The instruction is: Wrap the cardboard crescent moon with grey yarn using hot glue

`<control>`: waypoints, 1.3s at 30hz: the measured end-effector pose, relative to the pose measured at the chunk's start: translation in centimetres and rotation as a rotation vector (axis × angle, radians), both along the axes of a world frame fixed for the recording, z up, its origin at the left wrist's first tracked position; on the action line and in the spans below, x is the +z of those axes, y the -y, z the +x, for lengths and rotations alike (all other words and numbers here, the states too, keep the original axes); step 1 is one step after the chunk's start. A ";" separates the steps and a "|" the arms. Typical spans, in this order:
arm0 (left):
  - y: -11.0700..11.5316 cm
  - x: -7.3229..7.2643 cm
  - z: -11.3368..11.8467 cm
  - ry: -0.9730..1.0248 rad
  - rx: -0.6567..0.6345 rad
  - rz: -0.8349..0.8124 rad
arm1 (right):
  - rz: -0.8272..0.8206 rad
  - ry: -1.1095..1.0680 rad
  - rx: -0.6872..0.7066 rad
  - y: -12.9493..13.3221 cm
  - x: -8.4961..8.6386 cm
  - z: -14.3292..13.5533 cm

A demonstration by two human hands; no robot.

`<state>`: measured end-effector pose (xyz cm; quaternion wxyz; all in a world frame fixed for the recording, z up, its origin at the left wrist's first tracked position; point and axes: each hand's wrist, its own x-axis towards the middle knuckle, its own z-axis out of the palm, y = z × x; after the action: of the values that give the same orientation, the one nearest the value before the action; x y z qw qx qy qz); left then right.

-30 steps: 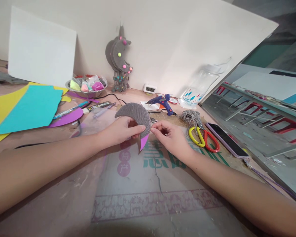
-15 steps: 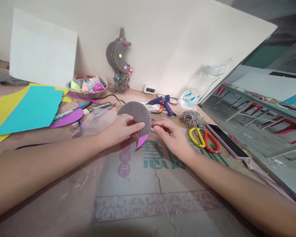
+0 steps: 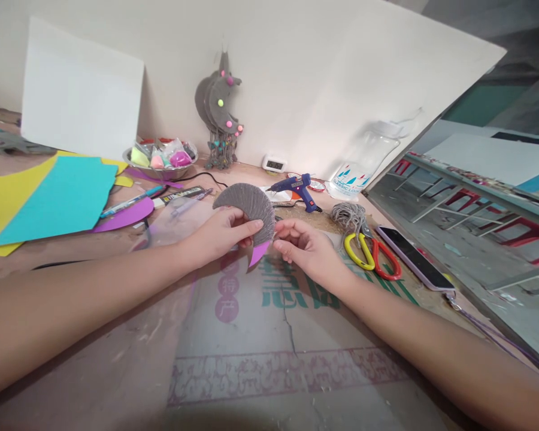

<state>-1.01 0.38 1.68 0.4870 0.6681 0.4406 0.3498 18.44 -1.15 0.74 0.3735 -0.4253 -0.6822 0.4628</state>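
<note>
A purple crescent (image 3: 259, 254), mostly wrapped in grey yarn (image 3: 247, 200), is pinched in my left hand (image 3: 227, 233), thumb on its front face. Its lower tip shows bare purple. At the crescent's right edge is my right hand (image 3: 308, 248), its fingers curled and the thumb drawn in toward them. What those fingers hold, if anything, is too small or hidden to make out. Behind the right hand lies a ball of grey yarn (image 3: 348, 214), next to scissors (image 3: 374, 254) with one yellow and one red handle.
A blue glue gun (image 3: 299, 191) lies beyond the crescent. Around it are a phone (image 3: 413, 257), a clear bottle (image 3: 363, 161), a small clock (image 3: 274, 163) and a bowl (image 3: 161, 170) of colored clay. Turquoise sheet (image 3: 56, 200) lies left; a finished-looking moon hanging (image 3: 220, 108) is against the board.
My right hand's fingers have curled in and moved slightly down along the crescent's right edge. My left hand keeps its hold, and the crescent has barely moved.
</note>
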 end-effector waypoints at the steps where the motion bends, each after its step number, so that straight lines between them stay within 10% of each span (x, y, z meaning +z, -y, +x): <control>1: 0.0 0.1 0.0 -0.004 -0.002 -0.011 | 0.007 0.012 -0.012 -0.1 0.0 0.0; 39: 0.4 -0.2 0.2 -0.143 -0.098 0.059 | 0.150 0.088 -0.101 -0.3 0.3 0.1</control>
<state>-0.81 -0.06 1.53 0.4510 0.7262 0.4304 0.2897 18.52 -0.84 1.01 0.3968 -0.4500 -0.7083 0.3720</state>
